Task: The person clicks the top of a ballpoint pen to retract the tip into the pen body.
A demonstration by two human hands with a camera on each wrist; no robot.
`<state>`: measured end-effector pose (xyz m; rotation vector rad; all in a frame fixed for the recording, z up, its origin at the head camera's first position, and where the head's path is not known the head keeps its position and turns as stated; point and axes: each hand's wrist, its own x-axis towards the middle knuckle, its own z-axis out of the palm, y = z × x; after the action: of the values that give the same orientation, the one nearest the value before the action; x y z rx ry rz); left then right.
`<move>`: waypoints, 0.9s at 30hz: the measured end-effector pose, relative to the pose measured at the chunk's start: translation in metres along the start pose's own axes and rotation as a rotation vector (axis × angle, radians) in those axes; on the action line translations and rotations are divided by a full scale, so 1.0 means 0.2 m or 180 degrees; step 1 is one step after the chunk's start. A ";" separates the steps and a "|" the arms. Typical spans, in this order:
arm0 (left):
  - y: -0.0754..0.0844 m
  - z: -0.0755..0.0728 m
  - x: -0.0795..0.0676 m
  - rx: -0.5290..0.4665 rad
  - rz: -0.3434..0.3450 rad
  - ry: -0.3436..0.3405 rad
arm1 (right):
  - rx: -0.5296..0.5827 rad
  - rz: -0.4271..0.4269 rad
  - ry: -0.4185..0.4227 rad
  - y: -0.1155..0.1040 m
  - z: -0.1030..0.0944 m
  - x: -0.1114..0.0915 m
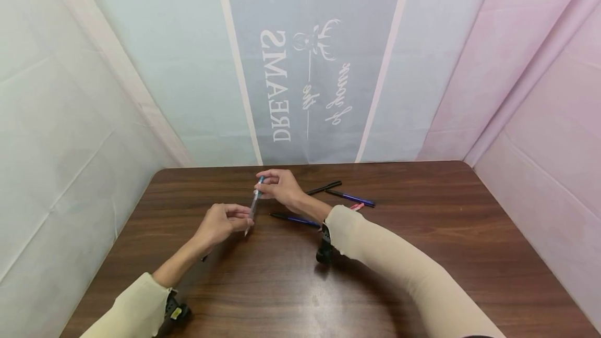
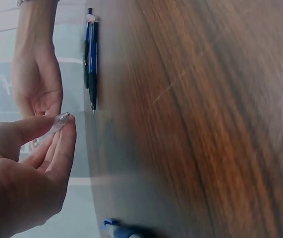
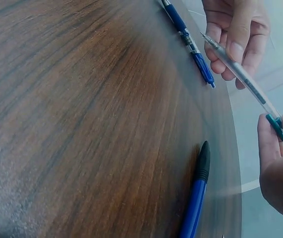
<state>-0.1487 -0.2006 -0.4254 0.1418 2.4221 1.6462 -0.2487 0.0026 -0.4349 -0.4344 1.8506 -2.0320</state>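
Observation:
A clear pen (image 1: 254, 205) with a teal clip and end is held above the table between both hands. Near its pointed tip, my left hand (image 1: 221, 225) pinches the barrel between thumb and fingers. The right hand (image 1: 280, 188) pinches the teal end, higher up and farther back. In the right wrist view the clear barrel (image 3: 252, 88) runs diagonally from one hand to the other. Only the tip part of the pen (image 2: 61, 121) shows in the left wrist view; fingers cover much of the rest.
On the brown table (image 1: 263, 286) lie a blue pen (image 1: 296, 219) by the right wrist, a black pen (image 1: 324, 188), another blue pen (image 1: 352, 198) and a partly hidden pinkish-red one (image 1: 358, 206). A blue pen with a metallic band (image 3: 188, 39) lies near the left hand. Printed cloth (image 1: 310, 145) hangs behind.

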 end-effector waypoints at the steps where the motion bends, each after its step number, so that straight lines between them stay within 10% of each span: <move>1: 0.00 0.00 0.00 -0.0088 -0.0013 -0.0025 | 0.0009 0.0007 0.0002 0.00 0.00 0.00; 12: -0.02 0.03 0.01 -0.0971 -0.0285 -0.0213 | 0.0205 0.0143 -0.0055 0.00 0.01 -0.01; 27: -0.04 0.06 0.02 -0.1167 -0.0376 -0.0321 | 0.0279 0.0125 -0.0244 0.00 0.02 -0.05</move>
<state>-0.1490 -0.1922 -0.4381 0.0220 1.9761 1.9397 -0.2378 0.0037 -0.4339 -0.4419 1.7053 -2.0322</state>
